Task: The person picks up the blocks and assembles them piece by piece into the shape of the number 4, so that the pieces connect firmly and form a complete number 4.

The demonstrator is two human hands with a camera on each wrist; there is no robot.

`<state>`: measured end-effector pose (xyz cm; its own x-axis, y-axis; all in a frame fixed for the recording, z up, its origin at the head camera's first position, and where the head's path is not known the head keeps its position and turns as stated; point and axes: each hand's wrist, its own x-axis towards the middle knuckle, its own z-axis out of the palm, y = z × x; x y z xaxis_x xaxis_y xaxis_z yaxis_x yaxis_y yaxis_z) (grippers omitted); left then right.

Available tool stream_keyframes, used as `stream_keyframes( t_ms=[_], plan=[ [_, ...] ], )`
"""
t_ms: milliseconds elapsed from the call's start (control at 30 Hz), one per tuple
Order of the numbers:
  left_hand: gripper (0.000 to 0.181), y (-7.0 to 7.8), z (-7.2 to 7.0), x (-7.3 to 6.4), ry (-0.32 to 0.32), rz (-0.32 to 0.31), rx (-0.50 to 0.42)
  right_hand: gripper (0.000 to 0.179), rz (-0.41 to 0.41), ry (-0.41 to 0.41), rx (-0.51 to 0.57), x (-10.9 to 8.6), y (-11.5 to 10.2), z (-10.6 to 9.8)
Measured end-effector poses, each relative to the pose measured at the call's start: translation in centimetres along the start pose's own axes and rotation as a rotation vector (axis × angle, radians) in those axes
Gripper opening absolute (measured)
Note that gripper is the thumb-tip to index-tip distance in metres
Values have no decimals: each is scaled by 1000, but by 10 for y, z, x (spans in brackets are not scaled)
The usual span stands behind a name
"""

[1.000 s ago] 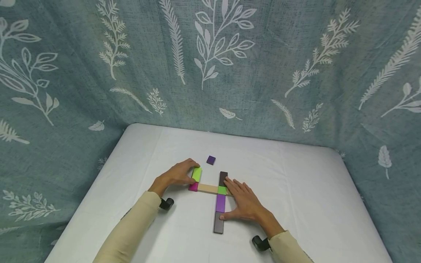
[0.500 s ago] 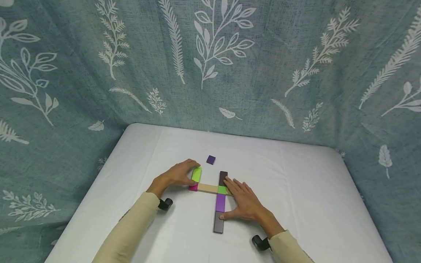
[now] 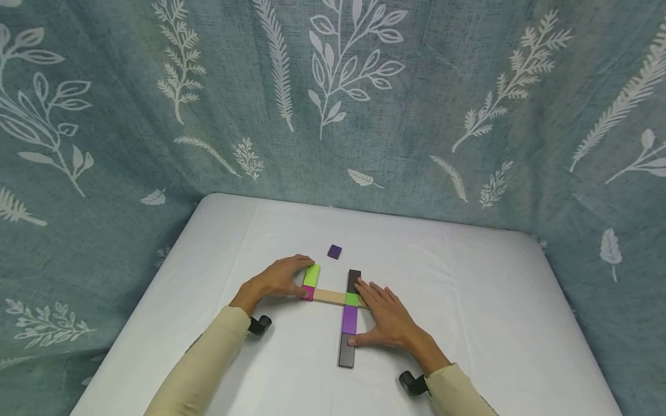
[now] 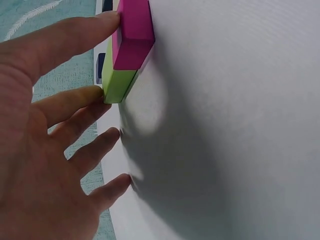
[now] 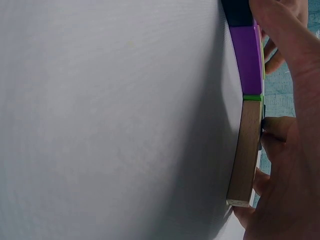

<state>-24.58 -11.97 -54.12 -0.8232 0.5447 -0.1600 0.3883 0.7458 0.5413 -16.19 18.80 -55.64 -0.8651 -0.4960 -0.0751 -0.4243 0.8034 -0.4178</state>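
Note:
My left hand reaches over a lime block and a magenta block laid end to end. Its thumb touches the magenta block's top, and the index finger meets the lime block's far end; the other fingers are spread. A natural-wood block runs from the magenta one to a small green block. Across it lies a column: a dark block at the far end, a purple block, then a grey block nearest. My right hand spreads flat, thumb on the grey block, fingertips at the dark block, partly covering another wooden block.
A small dark purple square block lies apart, beyond the others. All of them rest on a white-covered table. A teal leaf-patterned curtain hangs behind and beside it.
The left thumb has moved slightly toward me, onto the magenta block, and the left fingers have shifted a little. The right hand and the blocks have stayed practically still.

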Motion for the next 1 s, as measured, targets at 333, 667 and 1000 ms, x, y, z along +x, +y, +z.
stream_keyframes(
  t_ms=[333,667,1000],
  plan=[
    [73,4,-3,-1,22,19,24,129,-1,2,-7,0,0,-1],
    [70,1,0,0,64,27,37,129,7,-2,-4,1,-1,-1],
    [69,0,3,0,70,21,46,129,-2,0,-10,0,1,1]
  ],
)
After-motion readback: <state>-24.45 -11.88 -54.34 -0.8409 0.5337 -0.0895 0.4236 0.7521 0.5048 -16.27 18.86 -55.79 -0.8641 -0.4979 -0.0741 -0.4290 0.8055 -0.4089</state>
